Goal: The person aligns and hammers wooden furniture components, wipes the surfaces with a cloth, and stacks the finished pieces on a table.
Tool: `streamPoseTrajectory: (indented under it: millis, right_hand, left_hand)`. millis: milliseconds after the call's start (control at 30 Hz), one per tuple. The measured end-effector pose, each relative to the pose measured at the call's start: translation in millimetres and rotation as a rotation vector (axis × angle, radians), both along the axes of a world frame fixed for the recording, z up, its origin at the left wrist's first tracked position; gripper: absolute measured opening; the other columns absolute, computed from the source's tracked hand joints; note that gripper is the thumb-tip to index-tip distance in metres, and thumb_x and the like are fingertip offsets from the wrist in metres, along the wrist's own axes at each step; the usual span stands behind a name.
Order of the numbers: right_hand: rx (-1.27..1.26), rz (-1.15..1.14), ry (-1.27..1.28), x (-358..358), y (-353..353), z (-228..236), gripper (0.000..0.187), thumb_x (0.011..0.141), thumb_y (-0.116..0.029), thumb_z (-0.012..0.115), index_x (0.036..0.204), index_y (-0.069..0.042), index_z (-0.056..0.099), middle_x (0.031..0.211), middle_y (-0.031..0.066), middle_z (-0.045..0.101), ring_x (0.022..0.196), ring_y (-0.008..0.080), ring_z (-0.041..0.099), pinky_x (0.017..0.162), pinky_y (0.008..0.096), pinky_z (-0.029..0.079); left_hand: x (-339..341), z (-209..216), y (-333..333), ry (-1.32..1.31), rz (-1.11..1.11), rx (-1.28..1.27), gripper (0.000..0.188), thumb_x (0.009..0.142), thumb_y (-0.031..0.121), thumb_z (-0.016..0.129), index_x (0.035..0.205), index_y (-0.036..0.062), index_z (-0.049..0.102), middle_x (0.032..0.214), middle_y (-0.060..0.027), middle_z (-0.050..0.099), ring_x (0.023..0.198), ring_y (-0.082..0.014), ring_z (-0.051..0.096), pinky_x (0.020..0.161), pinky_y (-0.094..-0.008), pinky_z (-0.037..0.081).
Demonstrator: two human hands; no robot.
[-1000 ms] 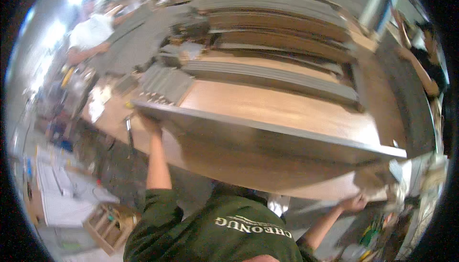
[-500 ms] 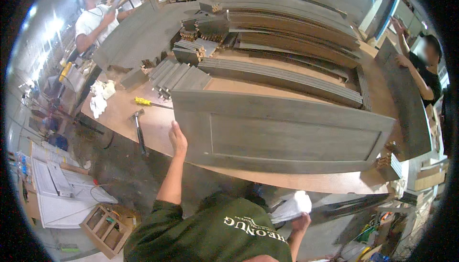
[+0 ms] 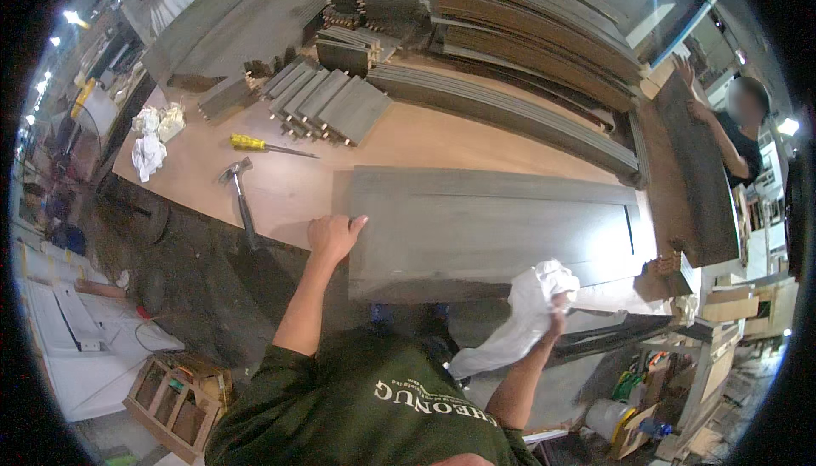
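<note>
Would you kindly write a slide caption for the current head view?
Left hand at the end of a grey panel, right hand holding a white cloth; hammer and screwdriver at left.

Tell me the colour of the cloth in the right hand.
The cloth is white; the head view shows it best.

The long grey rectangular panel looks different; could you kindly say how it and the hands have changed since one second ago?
The long grey rectangular panel, earlier on edge, has tipped down flatter over the tan table. The right hand has taken hold of a crumpled white cloth and brought it toward the panel's near edge. The left hand stayed at the panel's left end; the black-handled hammer lies unmoved.
</note>
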State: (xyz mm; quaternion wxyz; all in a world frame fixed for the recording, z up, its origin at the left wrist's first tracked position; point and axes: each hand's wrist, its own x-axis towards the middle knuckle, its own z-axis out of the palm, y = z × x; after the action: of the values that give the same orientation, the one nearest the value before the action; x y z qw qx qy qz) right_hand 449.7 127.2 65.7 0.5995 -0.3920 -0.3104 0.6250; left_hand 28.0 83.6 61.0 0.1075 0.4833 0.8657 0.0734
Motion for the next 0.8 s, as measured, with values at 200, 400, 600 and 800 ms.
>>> streamPoseTrajectory:
  millis: [200, 400, 600, 800]
  right_hand:
    - [0.186, 0.851, 0.048, -105.7, -27.6, 36.2, 0.066, 0.057, -0.025, 0.074, 0.114, 0.002, 0.054, 0.117, 0.0158, 0.055, 0.11, 0.0271, 0.053, 0.09, 0.0396, 0.046]
    - [0.346, 1.555, -0.47, -195.8, -71.6, 71.5, 0.031, 0.073, -0.021, 0.074, 0.095, -0.003, 0.063, 0.095, 0.0127, 0.064, 0.093, 0.0237, 0.059, 0.083, 0.034, 0.045]
    - [0.482, 1.411, -0.355, -189.1, -79.7, 53.6, 0.035, 0.076, -0.027, 0.07, 0.098, -0.002, 0.06, 0.105, 0.0158, 0.058, 0.102, 0.0293, 0.053, 0.088, 0.0372, 0.041]
    - [0.206, 1.621, -0.216, -206.3, -92.6, 23.3, 0.044, 0.08, -0.034, 0.066, 0.109, -0.001, 0.058, 0.107, 0.0163, 0.061, 0.094, 0.0268, 0.058, 0.082, 0.0356, 0.045]
  left_hand:
    - [21.8, 36.4, -18.8, -0.088, -0.006, 0.091, 0.057, 0.088, 0.053, 0.049, 0.069, 0.0009, 0.062, 0.069, -0.0205, 0.062, 0.068, -0.0376, 0.061, 0.068, -0.045, 0.047]
    - [70.7, 15.6, -58.9, -2.058, 0.305, -0.039, 0.06, 0.093, 0.044, 0.052, 0.127, -0.0046, 0.048, 0.124, -0.0153, 0.055, 0.112, -0.021, 0.053, 0.099, -0.0339, 0.04]
    - [38.2, 100.6, -30.7, -2.152, 0.221, 0.377, 0.065, 0.089, 0.046, 0.057, 0.127, -0.004, 0.043, 0.107, -0.0163, 0.061, 0.09, -0.02, 0.062, 0.078, -0.0314, 0.052]
    - [-9.8, 47.7, -54.8, -0.38, 0.145, 0.792, 0.041, 0.091, 0.012, 0.052, 0.131, 0.0023, 0.046, 0.106, -0.0173, 0.059, 0.089, -0.0299, 0.062, 0.076, -0.0366, 0.051]
